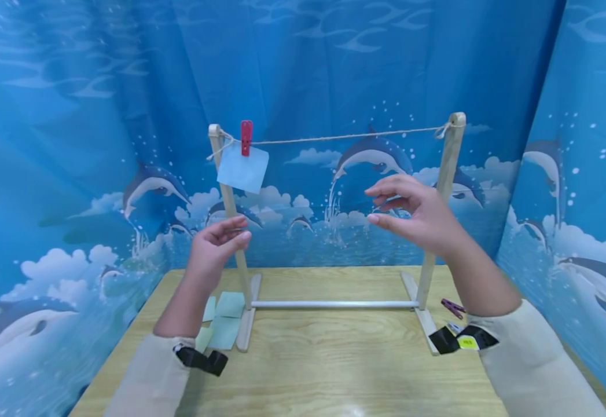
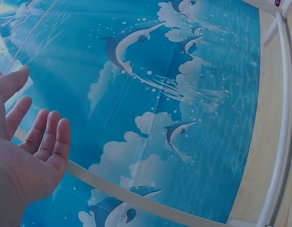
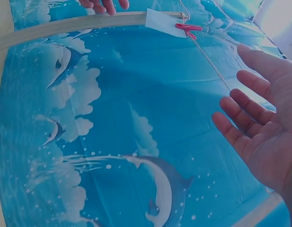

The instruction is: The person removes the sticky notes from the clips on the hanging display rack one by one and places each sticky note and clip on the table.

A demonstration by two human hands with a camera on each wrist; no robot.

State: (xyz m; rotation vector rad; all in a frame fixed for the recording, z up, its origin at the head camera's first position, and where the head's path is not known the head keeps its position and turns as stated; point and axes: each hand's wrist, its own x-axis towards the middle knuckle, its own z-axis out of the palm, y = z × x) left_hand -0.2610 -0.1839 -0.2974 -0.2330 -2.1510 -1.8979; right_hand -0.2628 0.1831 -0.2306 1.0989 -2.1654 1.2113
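Observation:
A light blue paper square [image 1: 244, 169] hangs from the string [image 1: 334, 138] near its left end, clipped there by a red clothespin [image 1: 246, 138]. Below the paper, beside the left wooden post, is my left hand [image 1: 213, 246], its fingers loosely bent and holding nothing. My right hand [image 1: 418, 215] is in the air in front of the right post, thumb and fingers apart with nothing between them. Both palms show bare in the wrist views, the left hand [image 2: 34, 161] and the right hand [image 3: 266, 123]. Neither hand touches the string or the paper.
The wooden frame [image 1: 445, 159] stands on the table [image 1: 334, 365], a white bar [image 1: 334, 304] joining its feet. Several pale paper squares [image 1: 226, 332] lie by the left foot. A dark red clothespin [image 1: 452, 308] lies by the right foot. Dolphin-print curtains [image 1: 303, 69] enclose the table.

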